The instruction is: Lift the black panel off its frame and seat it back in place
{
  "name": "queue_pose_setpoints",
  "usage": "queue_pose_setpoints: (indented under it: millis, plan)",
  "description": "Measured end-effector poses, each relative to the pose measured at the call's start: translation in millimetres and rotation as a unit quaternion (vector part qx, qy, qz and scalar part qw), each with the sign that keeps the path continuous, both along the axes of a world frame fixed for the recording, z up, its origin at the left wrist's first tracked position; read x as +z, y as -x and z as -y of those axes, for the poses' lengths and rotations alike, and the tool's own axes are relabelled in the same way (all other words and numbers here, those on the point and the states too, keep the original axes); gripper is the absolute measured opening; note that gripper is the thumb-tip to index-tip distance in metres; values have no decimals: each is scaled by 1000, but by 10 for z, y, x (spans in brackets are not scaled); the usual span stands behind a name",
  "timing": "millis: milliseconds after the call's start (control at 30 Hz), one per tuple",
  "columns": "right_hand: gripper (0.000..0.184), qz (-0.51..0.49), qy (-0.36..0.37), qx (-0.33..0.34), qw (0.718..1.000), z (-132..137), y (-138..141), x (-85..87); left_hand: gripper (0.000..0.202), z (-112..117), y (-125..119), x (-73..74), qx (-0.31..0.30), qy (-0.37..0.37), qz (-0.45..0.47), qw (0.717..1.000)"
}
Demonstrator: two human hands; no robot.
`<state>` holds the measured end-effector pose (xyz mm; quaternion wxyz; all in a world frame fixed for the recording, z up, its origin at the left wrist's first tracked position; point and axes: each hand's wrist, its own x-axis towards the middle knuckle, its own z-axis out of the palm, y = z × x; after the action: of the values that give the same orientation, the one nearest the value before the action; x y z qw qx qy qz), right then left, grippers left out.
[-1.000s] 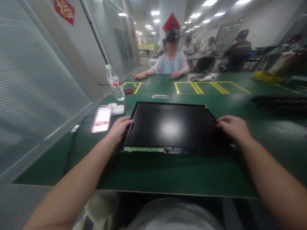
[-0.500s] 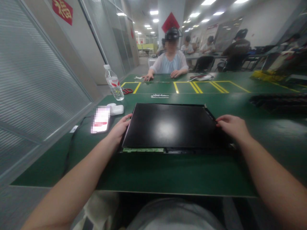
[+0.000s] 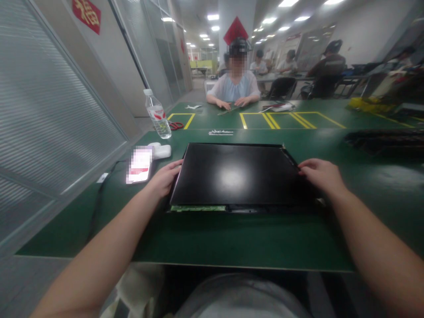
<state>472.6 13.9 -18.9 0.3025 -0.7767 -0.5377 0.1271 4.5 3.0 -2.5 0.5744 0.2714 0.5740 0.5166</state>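
L hand (image 3: 164, 179), R hand (image 3: 321, 176) grip panel (image 3: 232, 174) edges; bottle (image 3: 158, 115) prob. part-full.

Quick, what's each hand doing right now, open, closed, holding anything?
Left hand: closed on the left edge of the flat black glossy display panel.
Right hand: fingers curled at the panel's right edge; grip cannot be told.
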Motion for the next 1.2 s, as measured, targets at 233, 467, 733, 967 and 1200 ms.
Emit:
queue_pose_setpoints:
  millis: [233,467,733,967,1200]
  plan:
    - [15,-11,22,-7,1000,22,44,65,31,0,15,-23,-1,-1,-8,1000]
    - [16,0,13,-3,1000,16,26,30,16,-1,69,-29,9,-26,-74,997]
    - [16,0,17,-3,1000,1,16,21,47,55,93,-74,-63,-77,-164,981]
    - [16,11,16,-3,1000,4,29,28,57,45,140,-69,-54,-94,-181,978]
    - [16,4,19,0,1000,-1,24,25,61,65,117,-71,-62,-120,-107,985]
